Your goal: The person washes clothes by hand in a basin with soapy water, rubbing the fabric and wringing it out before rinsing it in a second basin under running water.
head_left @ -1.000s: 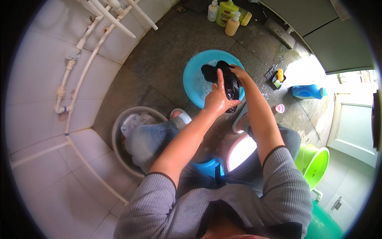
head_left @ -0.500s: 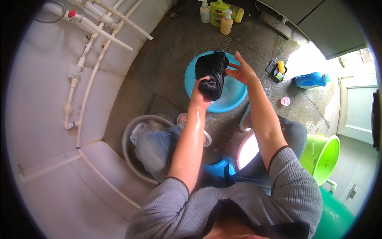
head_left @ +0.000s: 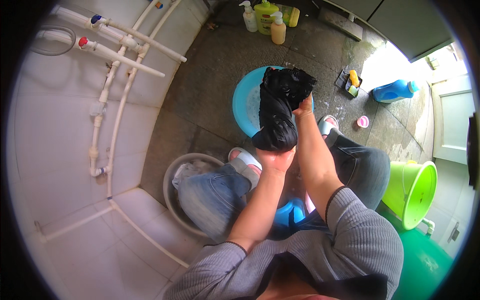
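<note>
A wet black garment (head_left: 278, 112), bunched into a long roll, hangs above the light-blue basin (head_left: 242, 92). My left hand (head_left: 276, 159) is under its near end, palm up, with the fingers mostly hidden behind the fabric. At the far right end of the garment, my right hand (head_left: 303, 106) holds on, its fingers largely covered by the folds. Suds and water (head_left: 254, 102) show in the basin to the left of the garment.
A grey tub (head_left: 172, 195) with laundry stands by my left leg. Pump bottles (head_left: 278, 32) are at the far wall. To the right lie a soap tray (head_left: 348, 82), a blue detergent bottle (head_left: 395, 91), a pink cap (head_left: 363, 121) and a green bucket (head_left: 400, 187). White pipes (head_left: 120, 107) line the left wall.
My right hand, apart from the garment with fingers spread before, now grips its right end. The garment is more stretched out, and my left hand has come nearer and to the right.
</note>
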The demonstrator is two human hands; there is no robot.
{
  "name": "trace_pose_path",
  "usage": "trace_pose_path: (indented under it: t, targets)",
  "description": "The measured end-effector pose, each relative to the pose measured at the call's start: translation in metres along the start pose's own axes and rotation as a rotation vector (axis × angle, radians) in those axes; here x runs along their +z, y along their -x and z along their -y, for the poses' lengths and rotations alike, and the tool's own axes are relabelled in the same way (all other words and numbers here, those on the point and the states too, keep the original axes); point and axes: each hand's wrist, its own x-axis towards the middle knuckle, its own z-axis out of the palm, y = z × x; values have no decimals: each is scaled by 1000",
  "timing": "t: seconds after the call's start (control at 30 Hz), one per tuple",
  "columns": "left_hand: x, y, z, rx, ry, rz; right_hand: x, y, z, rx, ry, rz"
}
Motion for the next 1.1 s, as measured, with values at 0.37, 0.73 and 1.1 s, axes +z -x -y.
trace_pose_path:
  t: [0.37,0.73,1.1]
  targets:
    - [31,-19,-28,243,-1361,134,49,-70,19,559,1292,-532]
    - [-72,-59,-41,351,-2024,-69,18,-73,-22,882,2498,-465]
    - [38,-12,-36,-246,-358,-96,41,-83,12,25,2211,408]
